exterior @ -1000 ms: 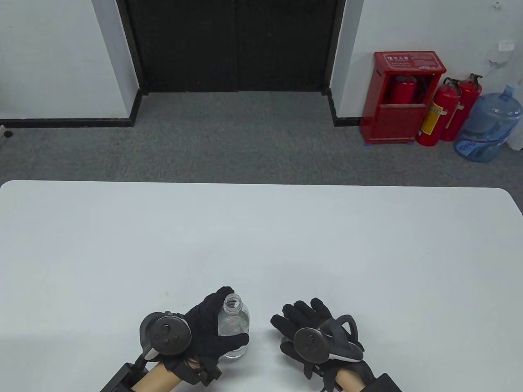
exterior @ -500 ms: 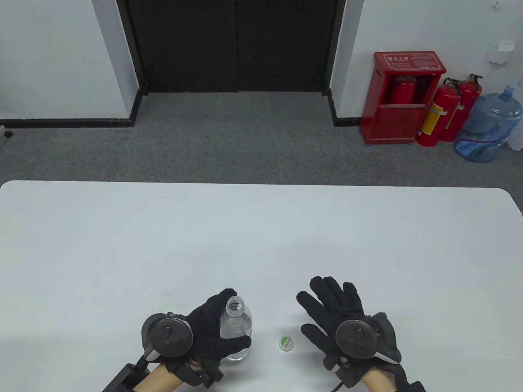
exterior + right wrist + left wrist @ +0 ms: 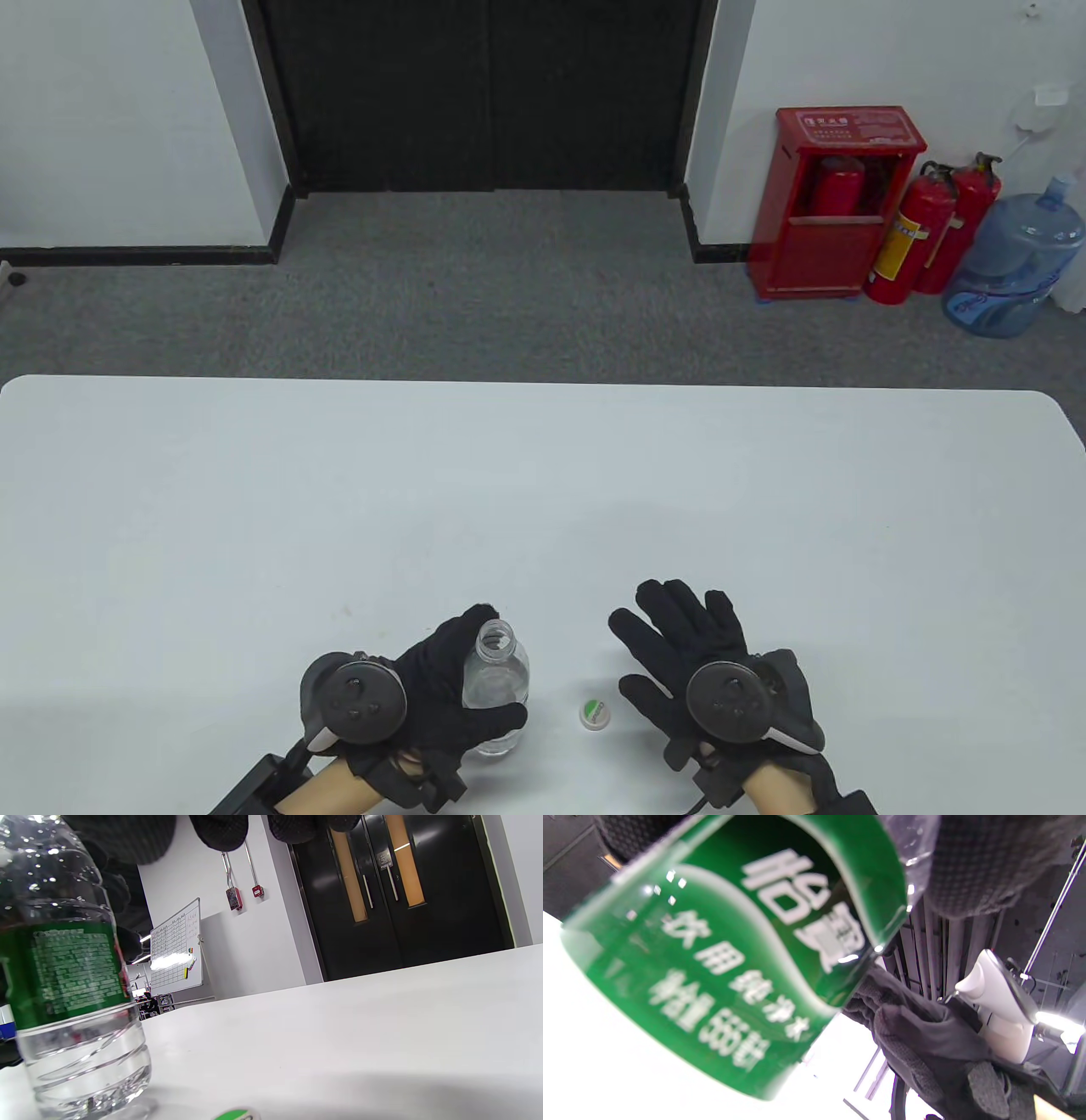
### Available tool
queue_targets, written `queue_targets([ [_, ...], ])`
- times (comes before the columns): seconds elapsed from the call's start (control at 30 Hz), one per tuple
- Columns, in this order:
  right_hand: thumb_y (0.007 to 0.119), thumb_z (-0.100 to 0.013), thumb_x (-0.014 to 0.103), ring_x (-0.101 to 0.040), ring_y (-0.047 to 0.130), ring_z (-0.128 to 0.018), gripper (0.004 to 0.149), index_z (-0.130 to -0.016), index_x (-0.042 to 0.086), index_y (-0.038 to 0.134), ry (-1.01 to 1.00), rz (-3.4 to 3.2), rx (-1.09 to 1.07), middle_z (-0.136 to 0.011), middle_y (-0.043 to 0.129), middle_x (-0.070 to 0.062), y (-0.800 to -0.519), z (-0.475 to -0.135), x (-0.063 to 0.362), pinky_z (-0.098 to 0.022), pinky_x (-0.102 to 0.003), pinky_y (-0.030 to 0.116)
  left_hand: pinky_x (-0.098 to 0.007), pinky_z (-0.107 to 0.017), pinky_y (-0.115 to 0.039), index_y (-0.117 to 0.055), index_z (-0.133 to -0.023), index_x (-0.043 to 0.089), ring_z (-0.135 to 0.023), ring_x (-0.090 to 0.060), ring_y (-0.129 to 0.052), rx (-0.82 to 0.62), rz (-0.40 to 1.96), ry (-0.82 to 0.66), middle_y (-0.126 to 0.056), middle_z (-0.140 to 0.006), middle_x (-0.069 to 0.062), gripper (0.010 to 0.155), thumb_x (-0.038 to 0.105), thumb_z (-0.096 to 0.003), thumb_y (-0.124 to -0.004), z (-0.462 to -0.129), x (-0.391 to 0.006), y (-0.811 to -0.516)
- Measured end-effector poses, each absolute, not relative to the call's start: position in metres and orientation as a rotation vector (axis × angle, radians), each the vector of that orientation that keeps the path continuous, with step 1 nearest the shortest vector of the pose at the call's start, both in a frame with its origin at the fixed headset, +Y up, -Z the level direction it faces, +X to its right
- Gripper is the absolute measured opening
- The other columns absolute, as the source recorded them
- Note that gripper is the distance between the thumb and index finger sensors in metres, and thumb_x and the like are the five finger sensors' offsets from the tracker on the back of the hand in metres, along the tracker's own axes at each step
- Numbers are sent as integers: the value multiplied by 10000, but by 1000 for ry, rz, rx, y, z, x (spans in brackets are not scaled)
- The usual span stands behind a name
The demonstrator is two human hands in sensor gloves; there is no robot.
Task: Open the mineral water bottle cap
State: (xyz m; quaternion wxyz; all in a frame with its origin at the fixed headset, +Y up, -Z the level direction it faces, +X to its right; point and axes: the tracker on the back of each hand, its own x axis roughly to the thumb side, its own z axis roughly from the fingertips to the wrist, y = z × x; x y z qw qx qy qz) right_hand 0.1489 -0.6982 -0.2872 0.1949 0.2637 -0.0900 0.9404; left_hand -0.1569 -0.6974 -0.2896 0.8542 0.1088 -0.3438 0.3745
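A clear water bottle with a green label stands upright near the table's front edge, its neck open. My left hand grips the bottle around its body. The green-and-white cap lies on the table just right of the bottle, and its edge shows at the bottom of the right wrist view. My right hand is open with fingers spread, flat over the table right of the cap, holding nothing. The bottle also shows in the right wrist view.
The white table stretches far and wide beyond the hands. Behind it is grey carpet, a black double door, a red extinguisher cabinet and a blue water jug.
My right hand let the cap go onto the table and moved right, opening flat. My left hand and the bottle shifted slightly right.
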Motion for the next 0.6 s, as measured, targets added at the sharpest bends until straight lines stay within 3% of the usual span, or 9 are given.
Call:
queue_targets([
  [0.37,681,-393,589,-390,379,-1039,691,-1029,402,487,-216,2619,753,-1161,424,-65,-697,-288,147,-671,-667,271,-545,-620,-745,-248,-986,312,-855,-366,-810,118,985,-507,-467,-1012,-22,947,578,-353,-899,-388,-141,-695],
  [0.6,681,-392,590,-391,377,-1040,690,-1029,403,490,-197,2614,749,-1161,429,-65,-698,-288,146,-670,-668,270,-530,-634,-745,-248,-983,330,-865,-350,-810,178,829,-477,-466,-1015,-4,950,585,-341,-900,-437,-124,-699],
])
